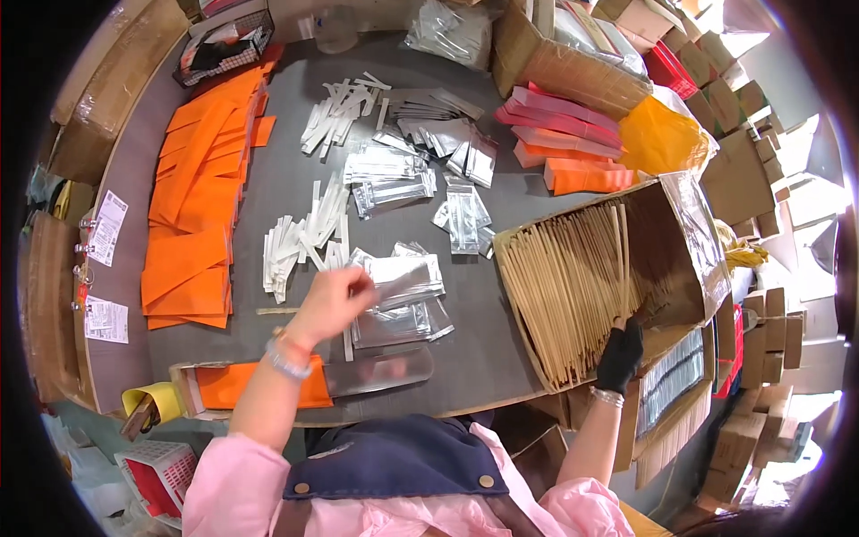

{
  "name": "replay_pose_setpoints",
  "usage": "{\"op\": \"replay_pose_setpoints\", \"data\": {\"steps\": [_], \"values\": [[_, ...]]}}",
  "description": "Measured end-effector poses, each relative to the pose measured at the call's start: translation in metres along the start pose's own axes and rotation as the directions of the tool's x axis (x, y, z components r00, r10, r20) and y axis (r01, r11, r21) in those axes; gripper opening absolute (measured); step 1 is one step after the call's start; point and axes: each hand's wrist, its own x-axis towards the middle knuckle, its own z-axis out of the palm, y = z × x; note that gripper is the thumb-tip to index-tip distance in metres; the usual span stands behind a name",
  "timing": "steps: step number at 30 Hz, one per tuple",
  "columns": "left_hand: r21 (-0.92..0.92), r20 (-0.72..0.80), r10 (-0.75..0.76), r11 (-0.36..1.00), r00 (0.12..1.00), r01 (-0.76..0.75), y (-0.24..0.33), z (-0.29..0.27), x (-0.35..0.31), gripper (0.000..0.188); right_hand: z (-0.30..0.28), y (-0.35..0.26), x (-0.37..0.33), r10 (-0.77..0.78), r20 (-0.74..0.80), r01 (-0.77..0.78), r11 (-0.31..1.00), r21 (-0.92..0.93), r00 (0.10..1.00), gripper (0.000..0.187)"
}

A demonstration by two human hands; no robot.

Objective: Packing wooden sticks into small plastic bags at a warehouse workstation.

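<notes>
A: Right hand (pixel 619 353), black-gloved, reaches over the near edge of the cardboard box (pixel 664 215), fingertips at the lower end of a pale slat (pixel 624 255)!
B: Fingers narrow there, but whether they grip it, I can't tell. The slat lies inside that box, beside a packed row of brown slats (pixel 564 295).
A: Left of the box, the bare left hand (pixel 335 302), fingers curled, just beside clear packets (pixel 407 273)!
B: Something see-through blurs at those fingertips; held or not, I can't tell. White strips (pixel 309 233) farther left of the box, orange strips (pixel 192 206) farthest, and pink strips (pixel 564 121) just beyond it!
</notes>
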Motion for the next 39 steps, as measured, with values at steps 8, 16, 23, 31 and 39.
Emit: {"op": "replay_pose_setpoints", "data": {"steps": [8,16,23,31,39], "values": [[0.481,0.001,0.118,0.871,0.993,-0.104,-0.025,0.027,-0.119,0.026,0.04,-0.133,-0.074,-0.555,0.542,0.287,0.816,0.502,0.63,0.025],[0.529,-0.118,0.139,0.847,0.983,-0.056,-0.044,0.015,-0.164,0.069,0.061,-0.145,-0.109,-0.608,0.733,0.674,0.682,0.284,0.306,0.027],[0.577,-0.056,0.178,0.809,0.982,-0.113,-0.029,0.022,-0.156,0.073,0.096,-0.131,-0.125,-0.658,0.513,0.482,0.753,0.448,0.551,0.014],[0.517,-0.048,0.245,0.836,0.968,-0.186,-0.021,0.036,-0.127,0.044,0.09,-0.209,-0.159,-0.71,0.539,0.361,0.699,0.618,0.453,0.054],[0.641,0.197,0.209,0.711,0.958,-0.288,0.01,-0.046,-0.122,0.013,0.059,-0.212,-0.105,-0.67,0.639,0.564,0.714,0.416,0.377,0.062]]}}
